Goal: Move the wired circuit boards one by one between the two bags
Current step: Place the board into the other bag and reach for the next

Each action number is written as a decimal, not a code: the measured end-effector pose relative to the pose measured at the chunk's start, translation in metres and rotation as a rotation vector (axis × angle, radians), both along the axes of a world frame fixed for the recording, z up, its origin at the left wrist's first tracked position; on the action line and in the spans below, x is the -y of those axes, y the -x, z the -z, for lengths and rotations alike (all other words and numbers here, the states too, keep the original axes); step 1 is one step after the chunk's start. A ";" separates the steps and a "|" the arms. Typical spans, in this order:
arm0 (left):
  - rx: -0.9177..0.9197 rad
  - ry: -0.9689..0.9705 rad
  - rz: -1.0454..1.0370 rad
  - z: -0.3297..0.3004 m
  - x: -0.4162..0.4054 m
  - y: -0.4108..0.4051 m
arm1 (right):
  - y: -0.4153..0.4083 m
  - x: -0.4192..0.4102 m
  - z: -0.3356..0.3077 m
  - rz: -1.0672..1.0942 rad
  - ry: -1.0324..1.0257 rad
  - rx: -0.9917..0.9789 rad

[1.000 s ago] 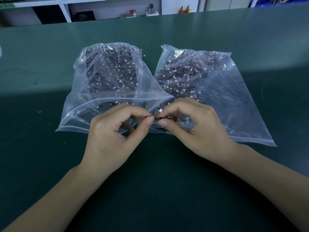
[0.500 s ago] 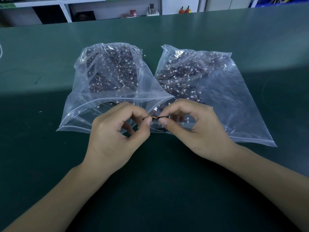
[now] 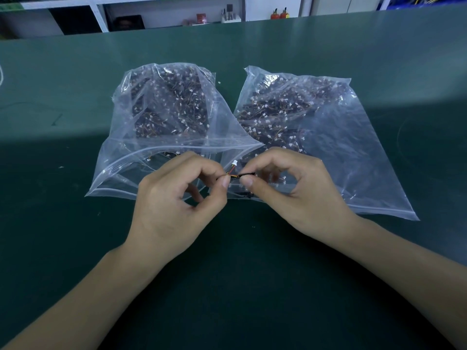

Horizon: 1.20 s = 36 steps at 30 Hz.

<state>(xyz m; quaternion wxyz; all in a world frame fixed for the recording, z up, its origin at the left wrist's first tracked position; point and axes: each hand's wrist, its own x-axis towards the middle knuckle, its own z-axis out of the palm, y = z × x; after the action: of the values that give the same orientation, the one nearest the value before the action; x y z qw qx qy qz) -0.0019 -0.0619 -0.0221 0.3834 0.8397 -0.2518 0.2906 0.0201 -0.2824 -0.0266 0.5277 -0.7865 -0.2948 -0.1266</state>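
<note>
Two clear zip bags lie side by side on the green table, each holding several small dark circuit boards with orange wires and white plugs. The left bag [image 3: 121,152] has its mouth toward me; the right bag [image 3: 353,152] lies flatter. Between the bag mouths my left hand [image 3: 177,205] and my right hand [image 3: 298,195] both pinch one small wired circuit board [image 3: 242,176]. Its orange wires and white plug stick up between my fingertips. Another dark board lies just below it at the right bag's mouth.
The green table [image 3: 75,84] stretches far beyond the bags on every side. Shelves with small items stand behind the table's far edge [image 3: 227,13].
The white plug and wires of the pinched board have swung up and now show more plainly between my fingertips. Both hands stay almost in place.
</note>
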 end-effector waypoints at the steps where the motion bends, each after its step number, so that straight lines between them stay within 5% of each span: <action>1: 0.003 -0.003 -0.003 0.000 0.000 0.000 | 0.000 0.000 -0.001 0.002 0.016 0.005; 6: -0.003 0.000 0.006 0.001 0.000 0.000 | -0.001 0.003 -0.002 0.030 0.048 0.041; 13: -0.015 0.001 0.004 0.002 -0.003 -0.002 | -0.009 0.009 0.002 0.165 0.504 0.246; 19: -0.042 -0.072 0.086 0.007 -0.005 -0.003 | -0.005 0.008 -0.002 0.197 0.347 0.203; 30: 0.235 -0.384 -0.126 0.012 -0.001 -0.012 | -0.002 0.007 -0.003 0.207 0.268 0.196; 36: 0.119 -0.477 -0.113 0.012 0.002 -0.009 | -0.002 0.007 -0.003 0.195 0.268 0.181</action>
<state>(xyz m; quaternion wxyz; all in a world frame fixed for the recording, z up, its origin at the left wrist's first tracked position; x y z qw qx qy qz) 0.0067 -0.0640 -0.0345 0.1423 0.9006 -0.2881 0.2926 0.0225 -0.2892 -0.0235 0.3749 -0.8599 -0.2778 -0.2069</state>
